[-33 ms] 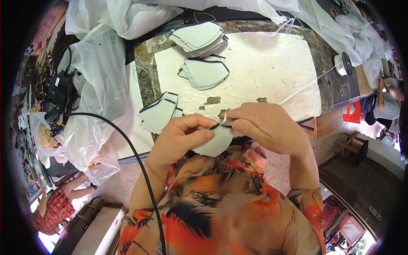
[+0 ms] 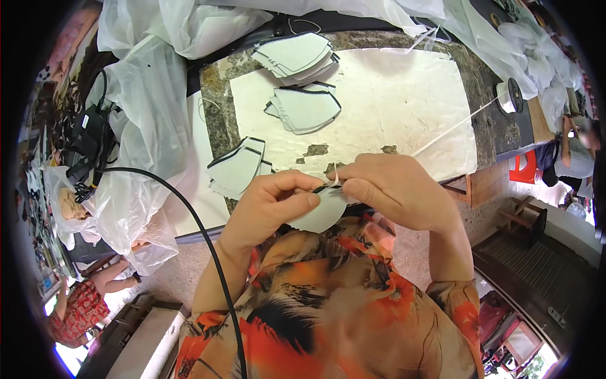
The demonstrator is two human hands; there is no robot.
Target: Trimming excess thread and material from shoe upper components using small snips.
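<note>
Head view shows you first the stone table, with a big pale sheet spread over it. Around the table lie clear plastic bags, and a black cable runs down past your left arm. On the sheet there are three piles of flat grey cut pieces with dark edges: one stack at the far side, one in the middle, one nearer to your left. At the right of the table stands a small spool, and a thin white thread goes from it toward your hands.

The thing in work is one grey cut piece, held above your lap, just in front of the table edge. Your left hand is closed on its upper left edge, thumb over the fingers. Your right hand is closed on the upper right part, near the dark trim; it seems to pinch something fine there also, but it is too small to tell.

I judge the piece very light, thin and flexible, like foam or felt. It will bend easily, so hold it near the edge you work on, with both hands close together, and do not press hard. The thread can tangle or snap if you pull too strongly.
</note>
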